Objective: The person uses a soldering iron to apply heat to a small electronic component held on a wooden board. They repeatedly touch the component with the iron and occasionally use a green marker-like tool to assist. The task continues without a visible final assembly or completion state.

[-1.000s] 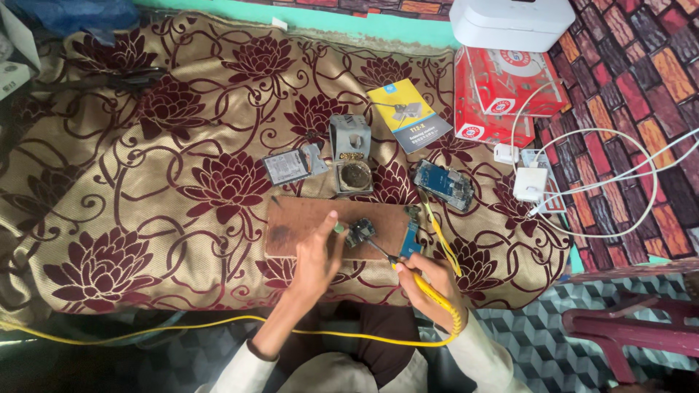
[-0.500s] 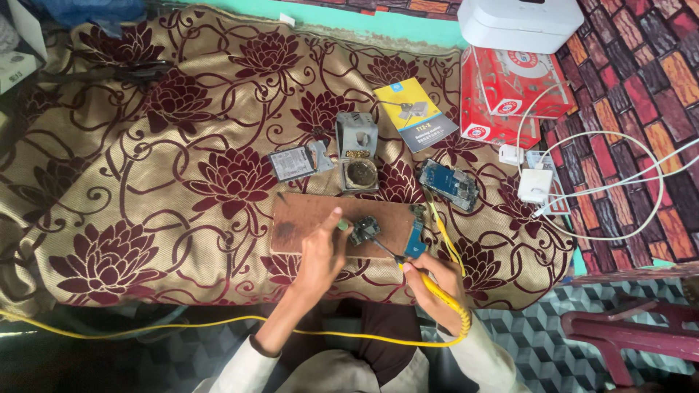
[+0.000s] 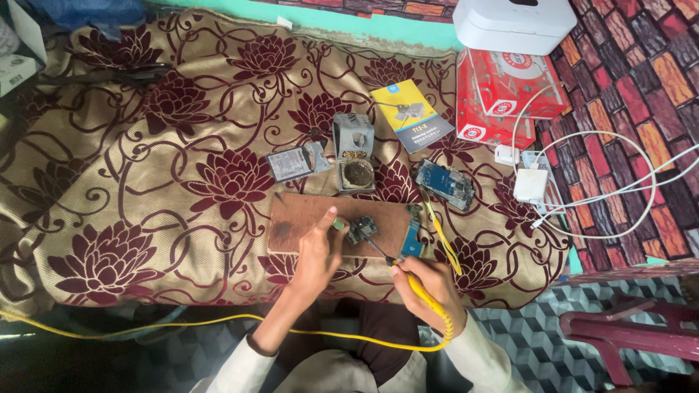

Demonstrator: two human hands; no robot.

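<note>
A small circuit board [image 3: 362, 228] is seen lying on a brown wooden board [image 3: 306, 218], which is placed on a floral cloth [image 3: 182, 153] in maroon and gold. The left hand [image 3: 318, 251] is laid on the wooden board, just to the left of the circuit board; its fingers are curled, and the fingertips are close to the left edge of the circuit board, near a small green part. Whether this part is pinched cannot be told from the view.

The right hand [image 3: 426, 284] is closed around the yellow handle of a soldering iron [image 3: 408, 280]. The circuit board is found up and to the left of this hand, and the metal tip of the iron is pointed to it and appears to touch its lower right edge. A yellow cable [image 3: 218, 324] is led from the handle, below both hands, to the left.

Beyond the hands, a grey soldering stand [image 3: 354, 149] with a round tin is placed. A blue phone board [image 3: 445, 183] is seen above the right hand, and a white charger [image 3: 530, 185] with white wires lies farther to the right.
</note>
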